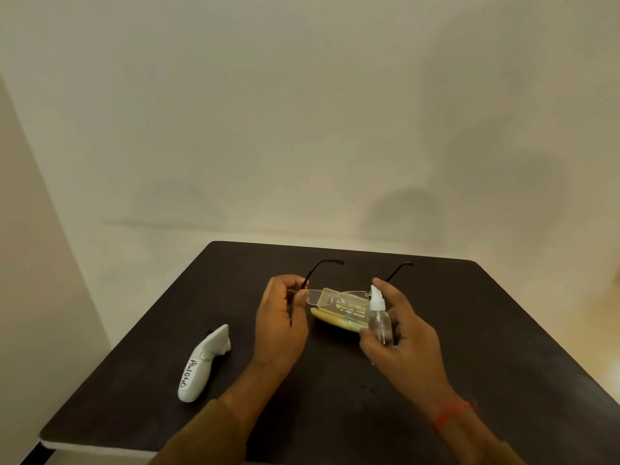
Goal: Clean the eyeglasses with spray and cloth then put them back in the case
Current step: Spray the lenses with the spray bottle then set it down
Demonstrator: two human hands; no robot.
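Right hand point(399, 333) clenched round spray bottle point(380, 318), index finger on pump. Left hand point(280, 322) fingers point(302, 292) pinch glasses point(335, 293) at hinge, above the open case point(339, 313) on bench point(335, 397). Judgement: aim nozzle squarely at lens, short press, keep glasses steady.

Left hand point(280, 325) holds eyeglasses point(327, 293); right hand point(401, 333) grips spray bottle point(379, 317).

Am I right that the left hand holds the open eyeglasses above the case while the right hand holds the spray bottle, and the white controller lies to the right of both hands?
Not quite. In the head view the white controller lies to the left of both hands, not the right. The rest stands: the left hand holds the open eyeglasses above the case, and the right hand holds the spray bottle.
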